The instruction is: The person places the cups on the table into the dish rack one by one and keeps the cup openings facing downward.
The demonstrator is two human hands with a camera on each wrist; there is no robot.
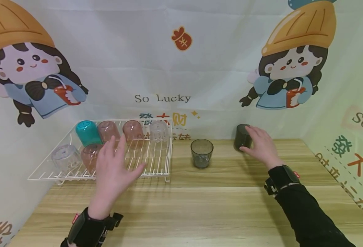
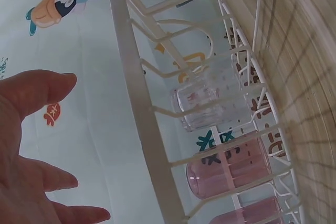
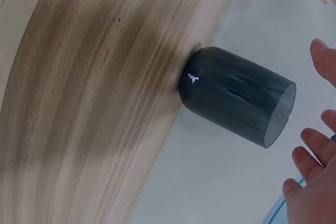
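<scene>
My right hand (image 1: pixel 263 146) is beside a dark grey glass (image 1: pixel 242 138), its thumb and fingers spread. In the right wrist view a gap separates that upright glass (image 3: pixel 236 95) from the fingers (image 3: pixel 310 163). A second smoky grey glass (image 1: pixel 201 154) stands upright nearer the middle of the table. My left hand (image 1: pixel 115 171) hovers by the front of a white wire rack (image 1: pixel 156 173), fingers spread and holding nothing. Upside down on the rack are a teal glass (image 1: pixel 89 133), several pink glasses (image 1: pixel 133 134) and clear glasses (image 1: pixel 159 133). My left hand partly covers the front pink glass (image 1: pixel 90 156).
The wooden table (image 1: pixel 200 212) runs back to a printed cloth backdrop (image 1: pixel 215 68) with cartoon figures and lettering. More of that cloth hangs along both sides. The rack's raised wire edge (image 2: pixel 142 114) lies close to my left hand.
</scene>
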